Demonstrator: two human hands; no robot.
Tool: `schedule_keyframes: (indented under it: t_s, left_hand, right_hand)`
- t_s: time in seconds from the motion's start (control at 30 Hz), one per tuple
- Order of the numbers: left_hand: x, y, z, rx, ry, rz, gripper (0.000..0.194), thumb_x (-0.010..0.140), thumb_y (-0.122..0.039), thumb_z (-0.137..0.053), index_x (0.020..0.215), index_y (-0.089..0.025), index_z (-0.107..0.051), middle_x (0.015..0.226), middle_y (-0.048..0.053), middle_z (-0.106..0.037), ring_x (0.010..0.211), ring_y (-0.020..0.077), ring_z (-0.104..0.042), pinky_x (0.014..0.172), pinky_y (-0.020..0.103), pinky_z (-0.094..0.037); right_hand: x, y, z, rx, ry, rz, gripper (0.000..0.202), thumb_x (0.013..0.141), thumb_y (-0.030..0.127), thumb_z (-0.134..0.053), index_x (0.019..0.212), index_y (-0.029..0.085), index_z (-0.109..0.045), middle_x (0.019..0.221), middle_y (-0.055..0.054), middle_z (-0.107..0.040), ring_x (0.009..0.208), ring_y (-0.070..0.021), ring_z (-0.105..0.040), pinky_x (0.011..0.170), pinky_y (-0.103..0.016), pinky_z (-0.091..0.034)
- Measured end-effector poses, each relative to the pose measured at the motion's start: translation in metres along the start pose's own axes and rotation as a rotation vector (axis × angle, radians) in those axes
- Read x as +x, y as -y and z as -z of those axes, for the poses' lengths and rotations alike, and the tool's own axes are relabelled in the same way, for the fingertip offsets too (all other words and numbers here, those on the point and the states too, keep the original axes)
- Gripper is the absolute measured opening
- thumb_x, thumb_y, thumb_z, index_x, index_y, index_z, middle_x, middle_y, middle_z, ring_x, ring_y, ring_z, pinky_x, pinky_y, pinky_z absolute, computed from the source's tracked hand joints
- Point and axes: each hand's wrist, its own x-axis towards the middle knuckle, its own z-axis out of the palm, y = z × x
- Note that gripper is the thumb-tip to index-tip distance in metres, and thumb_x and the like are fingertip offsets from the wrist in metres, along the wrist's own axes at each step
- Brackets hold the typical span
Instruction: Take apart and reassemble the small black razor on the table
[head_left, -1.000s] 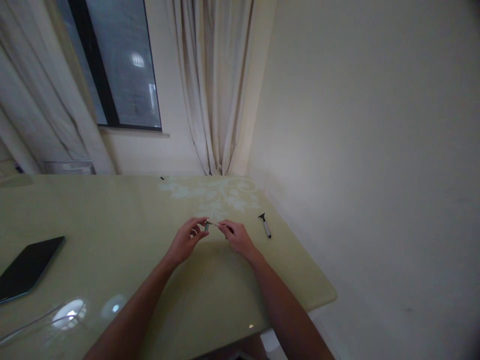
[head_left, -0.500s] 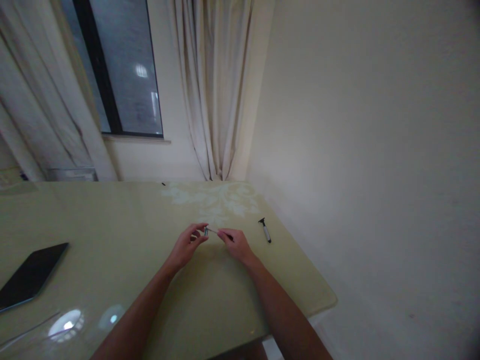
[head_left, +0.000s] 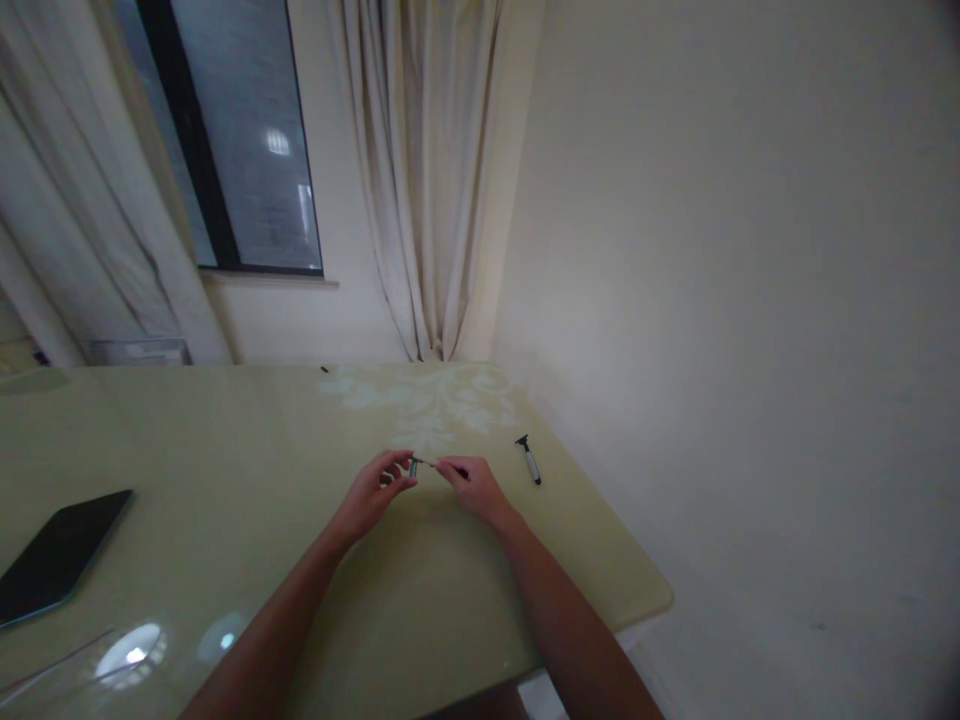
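Observation:
Between the thumb and fingers of my left hand (head_left: 379,488) is a small greenish-grey piece (head_left: 412,467), held upright above the table. My right hand (head_left: 472,486) pinches a thin tool (head_left: 426,462) with a dark handle, and its tip points left and meets the small piece or lies very close to it. The exact contact is too small to tell. A razor (head_left: 531,464) with a black head and grey handle lies to the right of my right hand.
The pale green table (head_left: 600,540) has its right edge beyond the razor. A dark tablet (head_left: 64,550) lies at the far left, with a thin cable (head_left: 56,663) near it. A tiny black bit (head_left: 325,370) lies at the back edge, before the curtains.
The view has shifted very slightly. Both hands keep nearly the same place, and the tool's tip sits a little differently at the small piece.

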Motion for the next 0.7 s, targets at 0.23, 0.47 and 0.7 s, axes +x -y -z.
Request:
schedule_keyframes:
  t_s: [0.23, 0.47, 0.7]
  left_hand:
    - [0.0001, -0.0009, 0.0022, -0.012, -0.021, 0.039, 0.041, 0.076, -0.041, -0.073, 0.111, -0.020, -0.072, 0.088, 0.002, -0.067, 0.074, 0.0168, -0.063, 0.070, 0.030, -0.053]
    - [0.0001, -0.0007, 0.0021, -0.002, -0.014, 0.024, 0.041, 0.077, -0.042, -0.073, 0.112, -0.020, -0.072, 0.086, 0.002, -0.067, 0.075, 0.0174, -0.063, 0.072, 0.031, -0.054]
    - [0.0000, 0.0030, 0.0010, -0.012, -0.022, 0.033, 0.041, 0.078, -0.042, -0.072, 0.113, -0.021, -0.072, 0.084, 0.001, -0.066, 0.074, 0.0172, -0.064, 0.071, 0.031, -0.054]
  right_hand:
    - [-0.0008, 0.0045, -0.0008, 0.031, 0.074, -0.011, 0.045, 0.096, 0.051, -0.057, 0.093, 0.015, -0.082, 0.067, 0.000, -0.061, 0.062, -0.0138, -0.047, 0.060, -0.025, -0.034]
    - [-0.0006, 0.0026, 0.0014, 0.060, 0.121, -0.030, 0.046, 0.095, 0.053, -0.058, 0.095, 0.014, -0.083, 0.065, 0.000, -0.057, 0.060, -0.0132, -0.044, 0.058, -0.024, -0.032]
    - [-0.0005, 0.0058, 0.0041, 0.059, 0.129, -0.039, 0.047, 0.094, 0.054, -0.058, 0.090, 0.013, -0.081, 0.062, 0.002, -0.049, 0.059, -0.0122, -0.038, 0.056, -0.025, -0.029]
